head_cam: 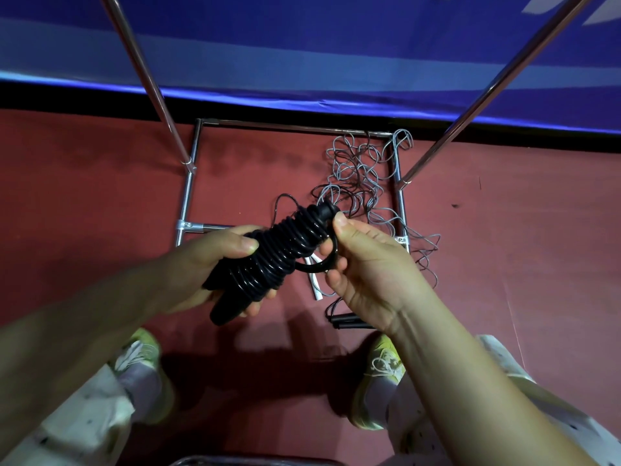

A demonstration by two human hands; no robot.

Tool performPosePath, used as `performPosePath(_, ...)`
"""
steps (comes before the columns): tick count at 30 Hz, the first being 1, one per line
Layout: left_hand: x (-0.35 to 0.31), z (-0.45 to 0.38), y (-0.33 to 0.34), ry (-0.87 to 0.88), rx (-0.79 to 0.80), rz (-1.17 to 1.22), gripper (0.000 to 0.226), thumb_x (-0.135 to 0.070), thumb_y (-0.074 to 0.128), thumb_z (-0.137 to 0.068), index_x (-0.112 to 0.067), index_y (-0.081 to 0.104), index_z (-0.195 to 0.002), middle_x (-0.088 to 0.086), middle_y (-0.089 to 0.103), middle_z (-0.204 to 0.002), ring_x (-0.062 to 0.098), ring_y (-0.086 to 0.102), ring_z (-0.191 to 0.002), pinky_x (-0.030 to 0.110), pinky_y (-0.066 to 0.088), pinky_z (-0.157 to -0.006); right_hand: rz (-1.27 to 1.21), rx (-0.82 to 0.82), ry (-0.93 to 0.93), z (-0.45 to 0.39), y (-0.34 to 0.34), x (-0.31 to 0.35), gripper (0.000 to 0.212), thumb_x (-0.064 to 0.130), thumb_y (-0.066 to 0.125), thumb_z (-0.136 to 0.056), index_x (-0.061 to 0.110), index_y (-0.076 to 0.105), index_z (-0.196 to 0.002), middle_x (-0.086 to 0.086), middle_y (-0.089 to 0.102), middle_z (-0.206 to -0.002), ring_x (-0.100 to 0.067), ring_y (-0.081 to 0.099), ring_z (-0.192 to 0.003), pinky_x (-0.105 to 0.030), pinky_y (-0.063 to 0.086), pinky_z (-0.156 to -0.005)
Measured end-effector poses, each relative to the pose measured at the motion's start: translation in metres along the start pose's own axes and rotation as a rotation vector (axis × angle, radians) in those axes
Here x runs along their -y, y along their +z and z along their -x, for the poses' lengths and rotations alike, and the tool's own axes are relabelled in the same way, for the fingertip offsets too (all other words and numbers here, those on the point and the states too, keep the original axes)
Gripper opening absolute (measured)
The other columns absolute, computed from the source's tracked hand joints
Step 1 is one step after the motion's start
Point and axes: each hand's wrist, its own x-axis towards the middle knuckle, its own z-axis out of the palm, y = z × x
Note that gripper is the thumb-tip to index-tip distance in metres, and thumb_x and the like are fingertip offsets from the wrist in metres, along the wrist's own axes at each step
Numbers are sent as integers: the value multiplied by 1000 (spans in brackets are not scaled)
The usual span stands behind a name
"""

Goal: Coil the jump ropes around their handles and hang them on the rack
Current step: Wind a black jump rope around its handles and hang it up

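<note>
Fingers (327, 250) of right hand (366, 267) curled, thumb and fingertips pinching a black loop (322, 264) of cord at the thick end of the black jump rope (275, 253). Left hand (201, 267) wrapped round the lower half of the bundle, thumb laid across the coils, fingers curled underneath, tapered handle tip poking out below the palm. Bundle held in the air between both hands, above the red floor (84, 196), tilted with the knobbed end up and away.

Probably light; cord looks smooth, glossy and springy, so likely to slip and unwind if let go. Handles stiff, coils soft. Best hold judged to be round the wound middle, clamping the turns, with the free loop kept under tension until tucked or hooked.

Beyond: tangle of grey rope (366, 183) heaped on the floor inside the rack base (188, 193), a white handle (316, 287) and a black handle (349, 321) lying just beside it. Two slanted rack poles (148, 79) rising on either side. Blue banner (302, 45) behind. Yellow-green shoes (383, 375) below.
</note>
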Motion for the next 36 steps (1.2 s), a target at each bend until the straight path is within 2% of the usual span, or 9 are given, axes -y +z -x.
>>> performPosePath(6, 0, 0, 3, -11, 62, 79, 56, -56, 81, -48, -17, 70, -87, 19, 65, -73, 30, 60, -52, 33, 50, -51, -79, 73, -98, 2, 4, -3, 9, 23, 53, -88, 16, 58, -86, 8, 55, -54, -1, 39, -38, -13, 41, -36)
performPosePath(12, 2, 1, 6, -113, 226, 360, 50, -45, 75, -64, -6, 69, -94, 18, 64, -73, 26, 61, -52, 32, 50, -52, -11, 136, -188, 4, 5, -3, 26, 34, 55, -74, 9, 54, -83, 3, 49, -56, -3, 37, -39, -17, 39, -37)
performPosePath(15, 4, 0, 10, -145, 135, 367, 60, -47, 83, -50, -8, 71, -93, 19, 64, -71, 26, 59, -46, 30, 49, -46, 62, 43, -240, -2, 1, -5, 34, 35, 68, -79, 8, 52, -91, -5, 37, -61, -6, 31, -39, -17, 36, -39)
performPosePath(18, 3, -1, 18, -95, -20, 253, 73, -58, 89, -33, -15, 76, -89, 17, 69, -81, 27, 62, -47, 27, 49, -40, 127, -28, -311, -6, -4, -5, 27, 33, 62, -78, 14, 44, -74, 1, 33, -51, -7, 25, -38, -18, 35, -39)
performPosePath(21, 5, -2, 25, -22, -103, 196, 70, -61, 90, -23, -30, 77, -85, 9, 70, -79, 25, 66, -51, 24, 49, -40, 174, -82, -350, -7, -4, -6, 40, 24, 69, -84, 18, 36, -62, 4, 31, -46, -8, 25, -39, -18, 36, -39)
performPosePath(26, 6, 0, 34, -5, -162, 65, 80, -55, 91, -31, -22, 67, -99, 4, 71, -82, 23, 69, -74, 26, 52, -46, 261, -142, -381, -9, -1, -11, 40, 19, 61, -90, 17, 34, -61, 3, 30, -46, -11, 26, -40, -20, 37, -40)
performPosePath(30, 7, -2, 38, -18, -245, 88, 31, -34, 67, -66, -15, 65, -90, 5, 69, -74, 20, 67, -65, 24, 49, -44, 231, -120, -374, -9, 1, -12, 38, 22, 62, -88, 15, 36, -61, 5, 32, -43, -9, 28, -36, -20, 38, -40)
performPosePath(34, 6, 0, 40, -26, -163, 236, 32, -44, 73, -60, -17, 77, -76, 9, 69, -77, 19, 67, -63, 23, 48, -41, 81, -5, -324, -10, 6, -10, 35, 35, 66, -83, 4, 51, -90, 8, 31, -37, -5, 24, -31, -17, 37, -39)
performPosePath(36, 3, -2, 35, -14, -119, 276, 48, -51, 87, -45, -17, 78, -78, 9, 70, -77, 18, 68, -63, 23, 49, -39, -8, -7, -292, -11, 5, -5, 36, 40, 65, -81, 8, 48, -84, 10, 29, -38, -3, 24, -31, -16, 35, -37)
